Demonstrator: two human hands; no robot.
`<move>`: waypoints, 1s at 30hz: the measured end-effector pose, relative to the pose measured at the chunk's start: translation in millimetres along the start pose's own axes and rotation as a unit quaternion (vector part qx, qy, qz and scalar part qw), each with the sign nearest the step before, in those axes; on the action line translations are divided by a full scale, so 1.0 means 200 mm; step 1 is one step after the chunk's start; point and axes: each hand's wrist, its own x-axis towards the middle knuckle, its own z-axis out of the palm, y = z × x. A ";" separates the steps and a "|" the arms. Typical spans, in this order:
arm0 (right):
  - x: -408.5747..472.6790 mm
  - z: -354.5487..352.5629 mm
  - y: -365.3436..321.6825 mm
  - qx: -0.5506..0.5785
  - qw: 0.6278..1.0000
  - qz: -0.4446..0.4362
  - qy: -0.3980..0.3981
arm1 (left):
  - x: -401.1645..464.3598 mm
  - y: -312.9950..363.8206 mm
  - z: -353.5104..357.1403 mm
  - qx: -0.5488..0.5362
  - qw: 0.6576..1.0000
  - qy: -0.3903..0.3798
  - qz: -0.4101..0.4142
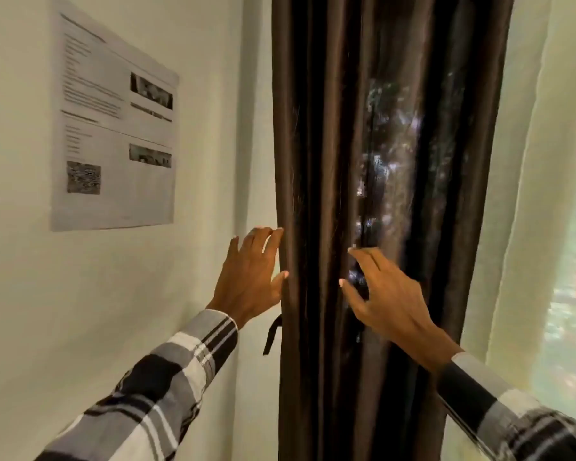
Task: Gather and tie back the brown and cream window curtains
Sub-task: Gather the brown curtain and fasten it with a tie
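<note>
The brown curtain (326,144) hangs gathered in folds down the middle of the view, with light glinting through part of it. To its right hangs the sheer cream curtain (539,194). My left hand (250,277) is spread open at the brown curtain's left edge, fingertips and thumb touching the fabric. Reaching in from the right, my right hand (383,294) has relaxed fingers and rests against the front folds, holding nothing. A dark tie-back strap (271,334) dangles beside the curtain's left edge, just below my left wrist.
A printed paper notice (113,128) is stuck on the white wall (80,294) to the left. Daylight and greenery show through the cream curtain at the far right. Both my sleeves are plaid.
</note>
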 end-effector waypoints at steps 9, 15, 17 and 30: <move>0.14 0.29 -0.11 -0.077 0.993 0.070 -0.049 | 0.15 -0.27 0.41 -0.187 0.976 -0.068 -0.086; 0.23 0.45 -0.08 -0.063 0.991 0.115 -0.010 | 0.29 -0.24 0.55 -0.287 0.951 -0.077 -0.090; 0.26 0.50 -0.07 -0.046 0.989 0.141 0.006 | 0.34 -0.21 0.60 -0.299 0.947 -0.059 -0.099; 0.73 0.94 -0.02 0.100 0.942 0.284 0.148 | 0.51 -0.23 0.87 -0.304 0.940 -0.047 -0.149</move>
